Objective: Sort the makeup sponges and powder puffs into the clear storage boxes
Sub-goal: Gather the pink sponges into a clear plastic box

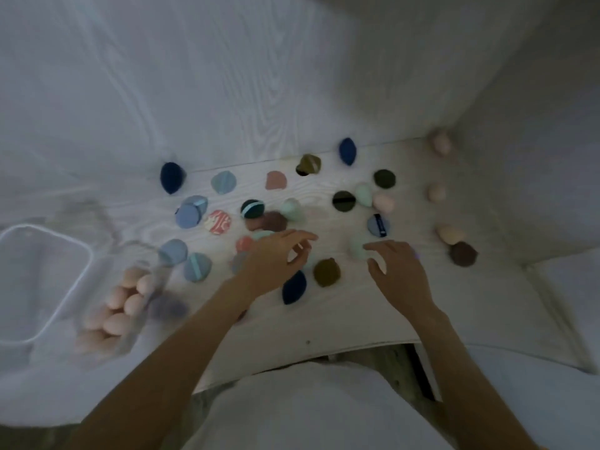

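We see two bare forearms, no sleeves reaching the wrists, no rings, watch or bracelet showing. Our left hand (276, 258) and right hand (397, 271) are slender-fingered. Below, a white garment (292, 414) covers us.

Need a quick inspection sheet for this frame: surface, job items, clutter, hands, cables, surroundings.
Surface: pale wood-grain table, dimly lit.
Job's things: many loose puffs and sponges spread across it, e.g. dark blue sponge, olive puff, brown puff. Clear box at left holds pink sponges; white-rimmed box beside it, contents unclear.
Clutter: nothing seen.
Hands: left hand and right hand open over the pile, holding nothing; right fingers near a mint sponge.
Cables: nothing seen.
Surroundings: white sheet behind.
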